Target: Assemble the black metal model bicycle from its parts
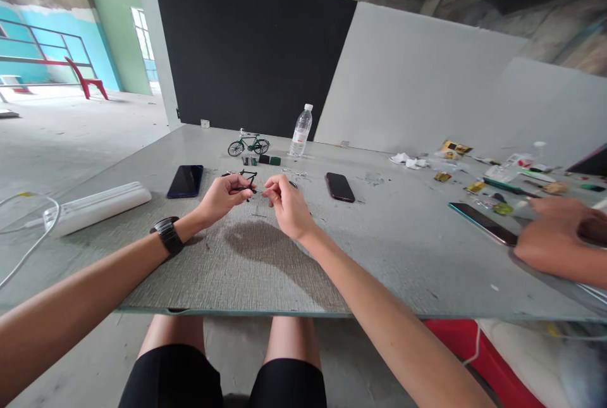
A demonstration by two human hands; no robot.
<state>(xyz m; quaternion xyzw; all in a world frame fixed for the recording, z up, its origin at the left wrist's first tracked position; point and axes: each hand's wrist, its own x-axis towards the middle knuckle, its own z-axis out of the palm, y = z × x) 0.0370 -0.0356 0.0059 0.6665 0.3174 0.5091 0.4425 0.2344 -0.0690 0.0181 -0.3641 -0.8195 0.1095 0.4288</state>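
My left hand (222,198) pinches a small black bicycle frame (250,176) above the textured tabletop. Close to its right, my right hand (286,202) has thumb and fingertips pressed together at the frame's end; whatever it holds is too small to make out. Behind the hands stands a small green model bicycle (248,144) with black wheels. Small dark green and black pieces (269,160) lie just in front of it. Tiny parts (298,174) are scattered beyond my right hand.
A water bottle (301,131) stands at the back. Phones lie left (185,181) and right (340,186) of my hands. A white power strip (97,207) is at the left. Another person's hand (559,231) rests far right by a phone (484,223) and scattered packets (455,147).
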